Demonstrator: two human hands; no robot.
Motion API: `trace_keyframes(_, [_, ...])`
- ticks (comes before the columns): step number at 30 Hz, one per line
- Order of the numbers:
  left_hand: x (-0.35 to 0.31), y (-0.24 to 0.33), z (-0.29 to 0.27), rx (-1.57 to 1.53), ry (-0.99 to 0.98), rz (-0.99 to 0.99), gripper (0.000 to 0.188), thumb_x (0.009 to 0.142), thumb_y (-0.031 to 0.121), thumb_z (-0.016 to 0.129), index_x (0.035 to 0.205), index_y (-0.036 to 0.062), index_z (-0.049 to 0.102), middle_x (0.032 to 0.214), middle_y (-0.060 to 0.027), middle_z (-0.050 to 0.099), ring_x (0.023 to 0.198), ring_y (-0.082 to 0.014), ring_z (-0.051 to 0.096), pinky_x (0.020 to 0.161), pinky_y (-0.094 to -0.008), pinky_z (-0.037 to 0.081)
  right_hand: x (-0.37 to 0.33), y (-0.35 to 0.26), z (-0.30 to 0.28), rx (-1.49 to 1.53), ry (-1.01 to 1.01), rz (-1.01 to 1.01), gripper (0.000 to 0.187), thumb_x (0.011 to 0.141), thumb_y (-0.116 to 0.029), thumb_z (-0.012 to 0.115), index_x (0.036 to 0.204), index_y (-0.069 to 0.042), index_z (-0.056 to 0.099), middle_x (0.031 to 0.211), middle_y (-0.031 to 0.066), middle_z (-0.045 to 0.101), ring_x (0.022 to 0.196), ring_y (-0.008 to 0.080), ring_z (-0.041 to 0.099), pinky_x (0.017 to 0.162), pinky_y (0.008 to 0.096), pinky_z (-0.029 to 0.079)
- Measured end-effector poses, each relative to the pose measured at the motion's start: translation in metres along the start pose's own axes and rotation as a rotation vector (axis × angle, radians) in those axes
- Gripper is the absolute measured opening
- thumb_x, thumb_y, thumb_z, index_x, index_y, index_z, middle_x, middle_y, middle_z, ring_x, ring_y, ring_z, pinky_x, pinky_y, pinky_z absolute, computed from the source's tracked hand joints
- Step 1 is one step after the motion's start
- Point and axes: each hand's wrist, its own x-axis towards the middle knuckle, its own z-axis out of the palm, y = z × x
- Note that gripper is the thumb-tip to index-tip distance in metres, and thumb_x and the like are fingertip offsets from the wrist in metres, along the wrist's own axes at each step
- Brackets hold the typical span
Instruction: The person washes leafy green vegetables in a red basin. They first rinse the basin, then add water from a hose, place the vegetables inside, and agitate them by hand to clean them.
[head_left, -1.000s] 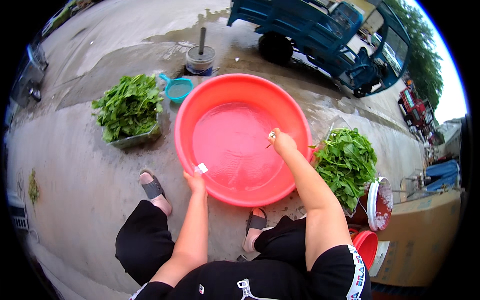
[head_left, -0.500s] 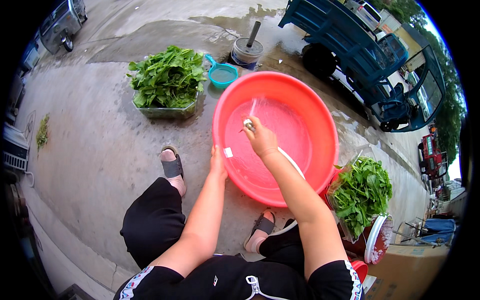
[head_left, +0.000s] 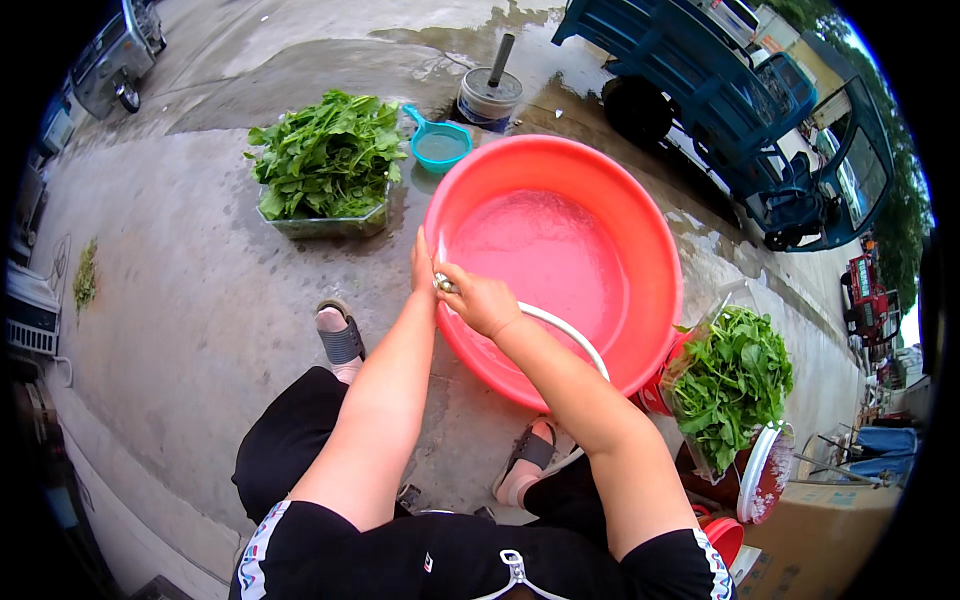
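A large red plastic basin [head_left: 660,250] stands tilted in front of me with a shallow layer of water inside. My left hand [head_left: 422,265] grips its left rim, thumb and fingers partly hidden. Closed around the metal nozzle [head_left: 444,283] of a white hose [head_left: 578,338], my right hand [head_left: 482,303] is just inside that same rim, close to my left hand. A thin streak of water shows by the nozzle along the basin's left wall. From the nozzle the hose loops across the basin and over its near right rim.
Leafy greens [head_left: 330,155] fill a clear tub at the far left, beside a turquoise dipper [head_left: 440,147] and a bucket [head_left: 490,97] with an upright rod. More greens [head_left: 735,375] sit at the right by a patterned bucket [head_left: 765,475]. A blue cargo tricycle [head_left: 690,70] is parked beyond.
My right hand has brought the nozzle left, from over the basin's middle to its left rim. My left hand has slid farther along the rim, away from me.
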Motion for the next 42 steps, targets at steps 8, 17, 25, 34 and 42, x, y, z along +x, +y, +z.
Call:
trace_keyframes(8, [-0.048,0.013,0.004,0.657,0.004,0.115,0.08,0.079,0.016,0.068,0.147,0.018,0.026,0.152,-0.0222,0.019,0.14,-0.0366,0.02,0.114,-0.0388,0.022,-0.023,0.031,0.012,0.021,-0.314,0.079,0.039,0.089,-0.042,0.055,0.123,-0.023,0.05,0.089,0.0176,0.066,0.08,0.0383,0.063,0.07,0.0486,0.048])
trace_keyframes(17, [-0.154,0.042,0.036,0.439,0.35,-0.394,0.082,0.074,0.006,0.072,0.139,-0.0045,0.023,0.137,-0.0263,0.038,0.127,-0.0379,0.041,0.107,-0.0391,0.034,-0.111,0.107,0.007,0.013,-0.524,0.236,0.038,0.091,-0.041,0.053,0.116,-0.012,0.053,0.1,0.0179,0.066,0.093,0.0361,0.062,0.078,0.047,0.047])
trace_keyframes(25, [-0.262,0.05,0.069,0.389,0.172,-0.532,0.062,0.069,0.009,0.078,0.115,0.0027,0.038,0.12,-0.0195,0.051,0.105,-0.0317,0.056,0.089,-0.0425,0.048,-0.19,0.137,-0.029,-0.154,-0.507,0.549,0.035,0.091,-0.035,0.053,0.109,-0.006,0.054,0.099,0.0202,0.065,0.094,0.0372,0.062,0.081,0.0473,0.048])
trace_keyframes(34, [-0.266,0.04,0.065,-0.276,0.051,-0.816,0.035,0.085,0.006,0.061,0.113,0.0048,0.04,0.11,-0.0159,0.056,0.091,-0.0286,0.063,0.064,-0.0457,0.061,-0.199,0.182,-0.064,-0.398,-0.031,0.836,0.026,0.094,-0.024,0.045,0.105,-0.002,0.054,0.089,0.0199,0.067,0.084,0.0355,0.066,0.073,0.0476,0.052])
trace_keyframes(42, [-0.169,0.111,0.053,-0.313,0.019,-0.331,0.024,0.085,0.005,0.06,0.105,0.0042,0.047,0.099,-0.0107,0.06,0.081,-0.0224,0.064,0.055,-0.0367,0.058,-0.203,0.138,-0.087,-0.221,0.242,0.743,0.025,0.093,-0.029,0.05,0.107,-0.009,0.047,0.081,0.0186,0.066,0.076,0.0385,0.065,0.066,0.0498,0.051])
